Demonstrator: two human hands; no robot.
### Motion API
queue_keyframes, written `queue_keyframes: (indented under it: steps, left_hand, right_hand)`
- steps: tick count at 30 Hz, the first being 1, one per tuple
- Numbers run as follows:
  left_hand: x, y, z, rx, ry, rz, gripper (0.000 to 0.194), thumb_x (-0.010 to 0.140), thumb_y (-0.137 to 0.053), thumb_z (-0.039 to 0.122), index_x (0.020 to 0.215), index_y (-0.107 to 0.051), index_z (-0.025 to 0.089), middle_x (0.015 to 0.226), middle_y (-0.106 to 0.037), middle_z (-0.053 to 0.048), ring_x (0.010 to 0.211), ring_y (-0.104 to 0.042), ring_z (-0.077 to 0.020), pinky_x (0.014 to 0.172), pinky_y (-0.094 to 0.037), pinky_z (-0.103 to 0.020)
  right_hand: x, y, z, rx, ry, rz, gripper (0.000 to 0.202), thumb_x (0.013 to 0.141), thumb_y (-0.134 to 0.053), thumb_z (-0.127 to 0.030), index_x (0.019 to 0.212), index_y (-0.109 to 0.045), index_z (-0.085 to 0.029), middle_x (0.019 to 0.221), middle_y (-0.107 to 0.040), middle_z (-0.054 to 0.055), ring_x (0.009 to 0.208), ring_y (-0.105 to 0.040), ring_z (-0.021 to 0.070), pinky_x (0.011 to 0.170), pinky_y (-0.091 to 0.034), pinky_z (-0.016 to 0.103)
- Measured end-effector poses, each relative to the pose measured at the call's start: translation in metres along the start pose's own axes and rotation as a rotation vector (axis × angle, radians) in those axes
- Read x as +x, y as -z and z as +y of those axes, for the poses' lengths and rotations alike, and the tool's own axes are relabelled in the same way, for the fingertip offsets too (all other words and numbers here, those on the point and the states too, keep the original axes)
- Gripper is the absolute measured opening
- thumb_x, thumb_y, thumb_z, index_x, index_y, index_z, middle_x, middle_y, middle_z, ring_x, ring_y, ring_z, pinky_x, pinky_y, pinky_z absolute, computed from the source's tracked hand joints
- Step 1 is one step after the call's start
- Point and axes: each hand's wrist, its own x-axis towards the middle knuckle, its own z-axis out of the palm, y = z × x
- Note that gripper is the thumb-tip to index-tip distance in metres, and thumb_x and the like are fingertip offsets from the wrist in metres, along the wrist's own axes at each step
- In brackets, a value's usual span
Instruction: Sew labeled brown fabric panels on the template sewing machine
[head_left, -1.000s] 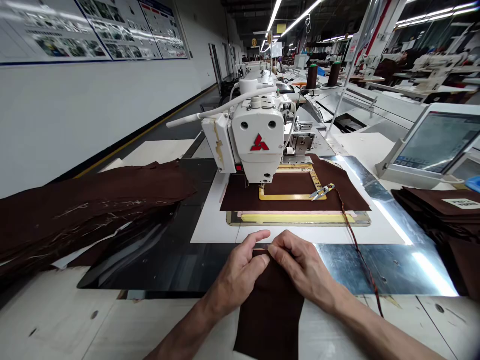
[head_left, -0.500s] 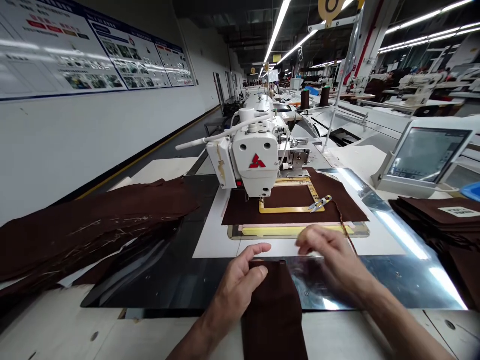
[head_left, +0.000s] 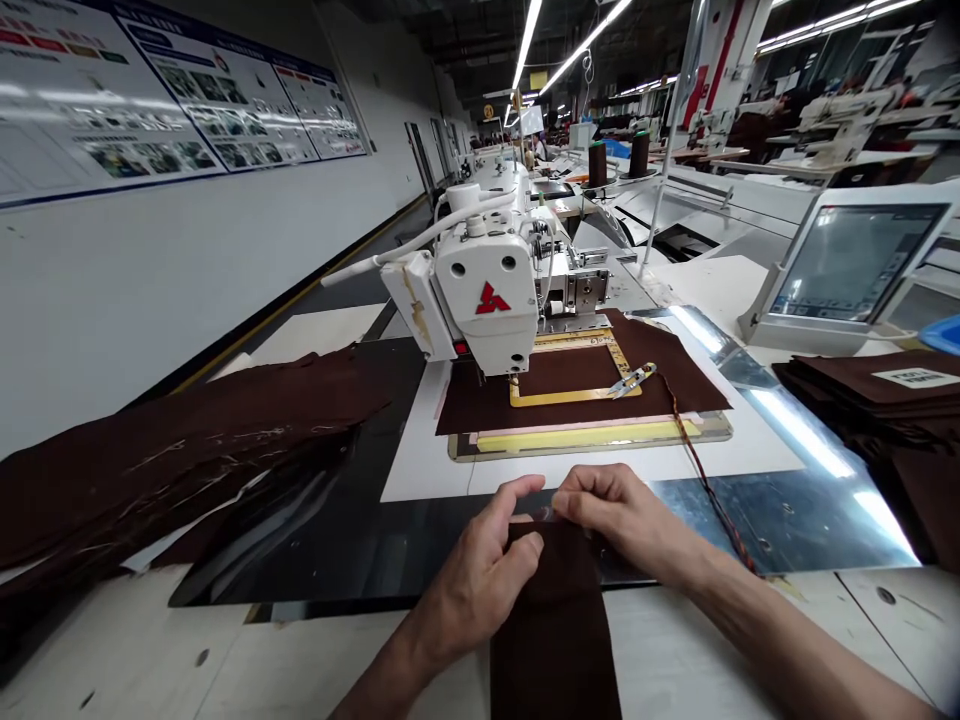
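A dark brown fabric piece [head_left: 555, 630] hangs lengthwise over the near edge of the table. My left hand [head_left: 487, 570] grips its upper left side, thumb on top and index finger reaching past the edge. At the upper right corner, my right hand [head_left: 622, 515] is closed in a pinch; its fingertips hide what lies between them. Ahead stands a white sewing machine head [head_left: 491, 290] over a larger brown panel [head_left: 480, 410]. A yellow frame [head_left: 555, 398] rests on that panel, and thread snips [head_left: 632, 381] with a braided cord [head_left: 697, 465] lie across the frame's right side.
Brown fabric pieces [head_left: 187, 420] are heaped on the left, loose threads showing. At right, a folded brown stack [head_left: 847, 385] bears a white label [head_left: 915, 378], near a touch screen [head_left: 862, 262]. A white sheet [head_left: 420, 475] lies on the shiny metal plate [head_left: 300, 540].
My right hand has moved left and closed at the fabric piece's upper corner. My left hand keeps its grip. The camera view has shifted slightly.
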Motion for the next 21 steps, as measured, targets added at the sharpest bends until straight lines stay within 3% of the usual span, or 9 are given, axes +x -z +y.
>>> queue_keyframes:
  steps: [3,5,7,10,13,17,21]
  left_hand:
    - [-0.0005,-0.0004,-0.0016,-0.020,-0.018,-0.021,0.044,0.099,-0.048,0.024,0.143,-0.043,0.026,0.101,-0.071,-0.003,0.076,-0.061,-0.0148,0.071,-0.048,-0.027]
    - [-0.0007,-0.0002,-0.0025,-0.040,-0.026,-0.033,0.042,0.100,-0.047,0.025,0.142,-0.042,0.026,0.096,-0.071,-0.002,0.074,-0.061,-0.0146,0.068,-0.048,-0.026]
    - [-0.0008,0.0008,-0.0029,-0.047,-0.024,-0.028,0.042,0.101,-0.047,0.026,0.142,-0.041,0.026,0.096,-0.071,-0.002,0.073,-0.061,-0.0144,0.067,-0.049,-0.025]
    - [-0.0008,0.0027,-0.0025,-0.029,-0.025,-0.010,0.043,0.100,-0.049,0.026,0.142,-0.041,0.026,0.098,-0.071,-0.002,0.076,-0.062,-0.0150,0.066,-0.049,-0.024]
    - [-0.0012,0.0032,-0.0016,0.019,-0.036,-0.016,0.044,0.100,-0.048,0.025,0.143,-0.040,0.027,0.095,-0.071,-0.001,0.073,-0.061,-0.0140,0.064,-0.048,-0.023]
    - [-0.0012,0.0019,-0.0016,0.054,-0.034,0.014,0.043,0.100,-0.046,0.026,0.143,-0.041,0.027,0.090,-0.069,0.000,0.065,-0.056,-0.0124,0.060,-0.045,-0.023]
    - [0.0013,0.0035,-0.0050,0.070,0.032,0.091,0.040,0.099,-0.047,0.028,0.139,-0.046,0.029,0.095,-0.068,-0.001,0.070,-0.057,-0.0138,0.062,-0.046,-0.023]
  right_hand:
    - [0.0031,0.0027,-0.0017,0.205,-0.015,-0.011,0.034,0.090,-0.069,-0.046,0.077,-0.065,-0.015,0.076,-0.066,0.003,0.062,-0.053,0.0119,0.061,-0.041,0.026]
    - [0.0034,0.0038,-0.0031,0.270,-0.039,-0.027,0.035,0.090,-0.070,-0.048,0.080,-0.067,-0.015,0.076,-0.065,0.003,0.060,-0.052,0.0109,0.058,-0.041,0.025]
    - [0.0023,0.0042,-0.0040,0.240,-0.065,-0.072,0.036,0.091,-0.069,-0.050,0.085,-0.068,-0.015,0.073,-0.061,0.001,0.058,-0.050,0.0097,0.055,-0.038,0.023]
    - [-0.0002,0.0054,-0.0034,0.155,-0.117,-0.242,0.036,0.092,-0.068,-0.050,0.092,-0.069,-0.014,0.069,-0.054,-0.002,0.058,-0.047,0.0092,0.054,-0.035,0.023]
    - [-0.0020,0.0074,-0.0015,0.159,-0.144,-0.320,0.035,0.090,-0.071,-0.048,0.085,-0.066,-0.013,0.066,-0.052,-0.002,0.058,-0.045,0.0093,0.056,-0.035,0.023]
    - [-0.0023,0.0049,-0.0004,0.261,-0.137,-0.275,0.033,0.089,-0.074,-0.042,0.075,-0.062,-0.014,0.065,-0.054,-0.002,0.060,-0.047,0.0106,0.060,-0.037,0.025]
    - [-0.0034,0.0010,-0.0084,0.485,0.048,-0.074,0.025,0.092,-0.070,-0.033,0.076,-0.062,-0.016,0.074,-0.059,0.001,0.068,-0.052,0.0124,0.068,-0.041,0.026]
